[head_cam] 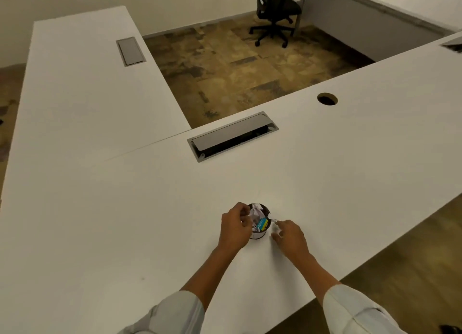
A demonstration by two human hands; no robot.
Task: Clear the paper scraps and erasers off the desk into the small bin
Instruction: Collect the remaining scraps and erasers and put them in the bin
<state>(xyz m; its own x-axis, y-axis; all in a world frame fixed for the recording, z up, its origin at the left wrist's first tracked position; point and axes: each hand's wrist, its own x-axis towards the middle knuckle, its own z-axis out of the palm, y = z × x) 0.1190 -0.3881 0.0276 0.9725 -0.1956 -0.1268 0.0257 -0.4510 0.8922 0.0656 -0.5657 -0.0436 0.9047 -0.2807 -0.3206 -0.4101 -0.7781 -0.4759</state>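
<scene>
Room: office w/ patchy brown carpet [225, 66]; pale wall at back; second white desk [390, 11] far right.
Worktop [125, 221]: big white L-shape, one wing running off to the left rear, other across the front to the right.
Chair [275, 11]: black swivel type, on the carpet well apart from the worktop.
Cable hatches: grey flap [232, 136] ajar near worktop centre; another [130, 51] shut on the left wing.
Grommet hole [327, 99]: round, dark, right of centre hatch.
Bin [260, 231]: small, upright, near front edge, between both hands; crumpled paper scraps [255, 215] + a blue/yellow eraser [262, 224] inside.
Left hand [235, 230]: fingers curled at bin's left rim; what the grip has, can't tell.
Right hand [290, 236]: grip pinching a small white paper bit [273, 220] just at bin's right rim.
</scene>
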